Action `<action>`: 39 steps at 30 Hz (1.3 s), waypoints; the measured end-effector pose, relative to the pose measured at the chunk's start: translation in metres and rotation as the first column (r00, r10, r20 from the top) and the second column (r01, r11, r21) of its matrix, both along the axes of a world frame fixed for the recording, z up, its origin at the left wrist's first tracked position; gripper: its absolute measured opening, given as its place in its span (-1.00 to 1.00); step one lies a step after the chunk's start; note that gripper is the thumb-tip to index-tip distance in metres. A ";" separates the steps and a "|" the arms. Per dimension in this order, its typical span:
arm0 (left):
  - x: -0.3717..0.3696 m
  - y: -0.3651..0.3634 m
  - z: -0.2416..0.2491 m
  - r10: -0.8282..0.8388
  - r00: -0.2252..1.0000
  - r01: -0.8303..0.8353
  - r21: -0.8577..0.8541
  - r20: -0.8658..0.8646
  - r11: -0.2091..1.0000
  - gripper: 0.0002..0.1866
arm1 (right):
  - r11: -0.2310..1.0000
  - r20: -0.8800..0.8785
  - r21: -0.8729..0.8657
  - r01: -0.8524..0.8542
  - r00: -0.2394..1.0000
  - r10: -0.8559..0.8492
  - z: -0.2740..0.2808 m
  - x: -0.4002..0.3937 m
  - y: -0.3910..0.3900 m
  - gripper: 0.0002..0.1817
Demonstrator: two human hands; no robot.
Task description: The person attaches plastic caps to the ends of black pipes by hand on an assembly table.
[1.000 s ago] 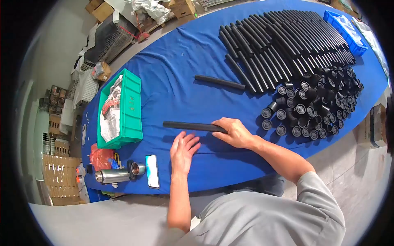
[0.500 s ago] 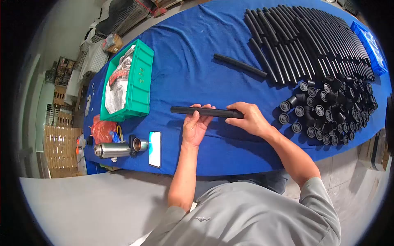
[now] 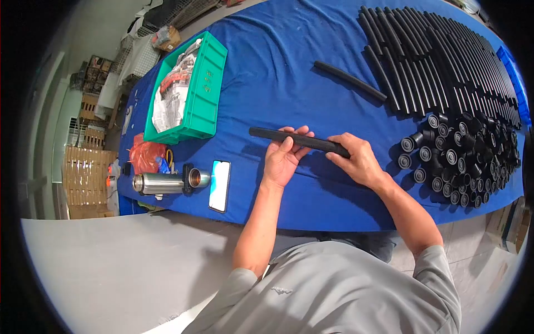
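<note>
A black tube is held crosswise above the blue cloth, its left end tilted slightly up. My left hand cradles it near the middle, thumb in front and fingers behind. Around the tube's right end my right hand is closed, covering that end in part. Another black tube lies by itself on the cloth beyond my hands. To the right is a heap of short black fittings with round ringed ends, and behind them rows of black tubes lie side by side.
A green crate holding crumpled paper stands at the left. Near the front edge lie a phone, a steel flask and a red plastic bag. A blue bin sits at the far right on the blue tablecloth.
The view has shifted, so the table's things appear farther right. Both hands still hold the tube, which now slopes down more toward its right end.
</note>
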State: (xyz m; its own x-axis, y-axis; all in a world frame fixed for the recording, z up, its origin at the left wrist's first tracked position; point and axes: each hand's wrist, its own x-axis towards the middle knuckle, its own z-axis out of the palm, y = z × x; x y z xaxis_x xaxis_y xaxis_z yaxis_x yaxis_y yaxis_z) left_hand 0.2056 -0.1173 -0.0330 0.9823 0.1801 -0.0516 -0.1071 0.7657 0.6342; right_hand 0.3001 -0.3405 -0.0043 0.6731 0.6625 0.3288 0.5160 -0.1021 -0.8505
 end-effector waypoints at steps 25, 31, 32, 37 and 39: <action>-0.001 0.004 -0.003 -0.028 1.000 0.028 0.008 0.008 1.000 -0.73 | 0.996 -0.383 -0.068 -0.064 0.923 0.033 0.019 0.005 -0.004 -0.69; 0.000 -0.001 0.004 -0.045 0.999 0.045 0.014 0.009 0.999 -0.74 | 0.999 -0.087 0.035 -0.007 0.996 0.010 -0.006 0.010 -0.001 -0.69; 0.000 0.002 0.001 -0.051 0.999 0.051 0.003 0.009 0.999 -0.73 | 0.994 0.213 0.113 0.016 0.976 -0.040 -0.014 0.011 0.002 -0.69; -0.003 0.002 0.000 -0.053 0.998 0.052 0.031 0.025 0.998 -0.73 | 0.993 -0.765 0.079 -0.091 0.633 0.119 0.003 0.011 -0.005 -0.63; -0.001 0.000 0.002 -0.042 0.999 0.041 0.032 0.013 0.999 -0.73 | 0.999 -0.554 0.017 -0.031 0.832 0.035 0.005 0.005 -0.004 -0.65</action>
State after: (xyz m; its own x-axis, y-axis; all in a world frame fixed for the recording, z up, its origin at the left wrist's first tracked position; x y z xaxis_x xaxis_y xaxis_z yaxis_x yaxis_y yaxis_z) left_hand 0.2042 -0.1170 -0.0314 0.9895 0.1405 -0.0329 -0.0845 0.7489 0.6573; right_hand 0.3054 -0.3449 0.0010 0.7215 0.6869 -0.0876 -0.0387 -0.0862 -0.9955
